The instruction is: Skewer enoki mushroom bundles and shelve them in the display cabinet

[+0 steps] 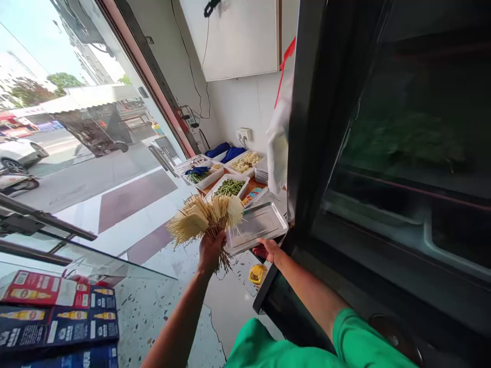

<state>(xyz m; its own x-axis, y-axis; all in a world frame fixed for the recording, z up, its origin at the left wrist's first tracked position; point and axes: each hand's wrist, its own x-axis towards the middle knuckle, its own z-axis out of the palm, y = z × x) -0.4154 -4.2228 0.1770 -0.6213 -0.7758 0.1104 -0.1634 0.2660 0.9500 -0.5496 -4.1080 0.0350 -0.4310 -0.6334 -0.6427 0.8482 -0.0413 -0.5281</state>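
A thick bundle of skewers [207,214] is in my left hand [210,251], whose fingers are wrapped round the thin sticks. Pale yellow, stringy food and flat pieces fan out at the top, and the stick ends poke out below. My right hand [268,249] grips the near edge of a shallow metal tray [264,222], thumb at the rim and the other fingers partly hidden beneath. The bundle overlaps the tray's left side in view. No food shows on the visible part of the tray.
Beyond the tray stand a white tub of green vegetables [229,187] and a tub of pale food [245,162]. A dark cabinet [307,153] rises close on the right. Drink cartons [65,312] are stacked lower left, behind a glass door [146,266]. A yellow-lidded container [256,273] is below.
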